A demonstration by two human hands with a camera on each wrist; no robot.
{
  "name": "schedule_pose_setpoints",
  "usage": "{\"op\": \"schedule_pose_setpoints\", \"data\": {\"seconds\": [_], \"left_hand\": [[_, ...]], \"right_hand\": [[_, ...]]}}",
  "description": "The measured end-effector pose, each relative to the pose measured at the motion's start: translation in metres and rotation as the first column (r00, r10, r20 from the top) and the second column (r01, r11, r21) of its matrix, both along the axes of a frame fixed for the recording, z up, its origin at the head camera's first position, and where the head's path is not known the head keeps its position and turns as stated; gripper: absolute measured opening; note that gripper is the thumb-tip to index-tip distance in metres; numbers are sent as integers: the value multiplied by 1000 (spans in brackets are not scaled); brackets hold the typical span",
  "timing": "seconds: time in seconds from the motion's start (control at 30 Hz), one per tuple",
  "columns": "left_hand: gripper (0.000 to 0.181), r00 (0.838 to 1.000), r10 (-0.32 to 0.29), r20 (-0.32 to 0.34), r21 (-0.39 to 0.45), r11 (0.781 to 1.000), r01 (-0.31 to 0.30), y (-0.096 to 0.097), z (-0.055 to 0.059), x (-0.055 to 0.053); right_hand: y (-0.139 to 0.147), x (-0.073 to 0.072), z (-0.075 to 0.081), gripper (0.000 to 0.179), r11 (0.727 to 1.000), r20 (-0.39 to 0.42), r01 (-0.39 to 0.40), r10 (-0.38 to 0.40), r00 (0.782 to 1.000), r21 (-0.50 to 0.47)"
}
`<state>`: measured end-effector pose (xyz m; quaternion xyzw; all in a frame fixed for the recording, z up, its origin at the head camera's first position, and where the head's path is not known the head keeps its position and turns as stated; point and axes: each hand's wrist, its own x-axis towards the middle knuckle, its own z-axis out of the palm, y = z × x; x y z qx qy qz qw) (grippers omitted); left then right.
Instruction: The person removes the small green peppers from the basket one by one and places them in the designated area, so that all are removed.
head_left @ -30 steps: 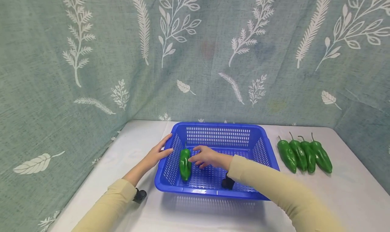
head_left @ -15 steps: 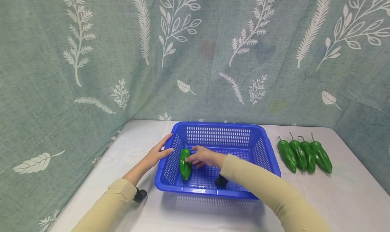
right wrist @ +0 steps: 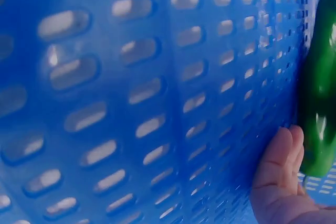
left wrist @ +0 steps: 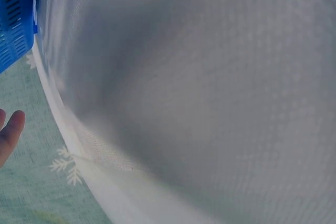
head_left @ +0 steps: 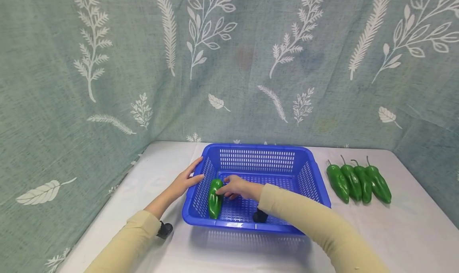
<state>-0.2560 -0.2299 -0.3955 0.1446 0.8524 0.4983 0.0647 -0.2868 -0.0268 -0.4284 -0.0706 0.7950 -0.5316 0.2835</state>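
A glossy green pepper [head_left: 215, 201] lies lengthwise along the left side inside a blue slotted plastic basket [head_left: 261, 226]. My right hand [head_left: 238, 186] reaches into the basket from the right, its fingertips touching the pepper's right side near the stem end. In the right wrist view, fingers [right wrist: 281, 156] lie against the pepper [right wrist: 319, 93], with the rest of the hand out of frame. My left hand [head_left: 182, 182] rests on the basket's left rim with fingers spread. Only some fingertips [left wrist: 13, 129] of it show in the left wrist view.
Several more green peppers [head_left: 353, 183] lie side by side on the white-covered table [head_left: 362, 229], right of the basket. A grey-green leaf-patterned cloth [head_left: 236, 65] hangs behind and along both sides. Black wrist cameras [head_left: 165, 230] show at both cuffs.
My right hand has moved left onto the pepper. The pepper has shifted slightly left and toward me in the basket. My left hand has stayed on the rim.
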Motion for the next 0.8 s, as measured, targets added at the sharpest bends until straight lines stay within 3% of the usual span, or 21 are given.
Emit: {"op": "schedule_pose_setpoints", "data": {"seconds": [0.2,0.43,0.63,0.8], "left_hand": [[63,1000,-7,-1,8,1000,7,1,0,0],[63,1000,-12,6,11,1000,12,2,2,1],[62,1000,-5,5,3,1000,5,3,4,2],[62,1000,-17,8,15,1000,17,2,2,0]], "right_hand": [[0,3,0,59,997,17,-72,72,997,-6],[0,3,0,57,997,36,-60,61,997,-38],[-1,3,-2,58,991,66,-61,70,995,-123],[-3,4,-3,63,985,38,-80,87,995,-153]]}}
